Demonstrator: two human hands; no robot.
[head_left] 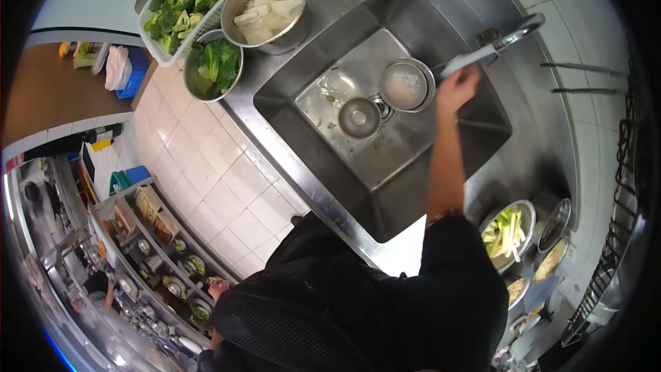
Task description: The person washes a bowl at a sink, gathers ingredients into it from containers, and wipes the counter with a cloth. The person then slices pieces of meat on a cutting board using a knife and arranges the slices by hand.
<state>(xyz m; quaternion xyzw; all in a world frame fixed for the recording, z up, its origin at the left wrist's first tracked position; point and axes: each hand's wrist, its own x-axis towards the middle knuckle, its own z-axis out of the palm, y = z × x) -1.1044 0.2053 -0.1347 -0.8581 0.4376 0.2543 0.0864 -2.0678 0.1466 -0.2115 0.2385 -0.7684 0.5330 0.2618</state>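
Observation:
My right hand [460, 89] reaches over the sink [323, 155], its fingers closed around the white end of the faucet [470, 60]; motion slightly blurs them. Below the faucet, a metal bowl [406, 87] with cloudy, foamy water sits in the basin. Beside it, near the drain, rests a smaller metal bowl [359, 118]. My left hand [219, 288] shows only in part at my left side, in front of the shelves; its fingers are too small and hidden to read.
Left of the sink stand a basket of broccoli [165, 25], a pot of white chunks [270, 16] and a bowl of leafy greens [227, 72]. On the right are a bowl of cut green stalks [508, 234] and a wire rack [613, 193]. Food shelves [162, 248] line the lower left.

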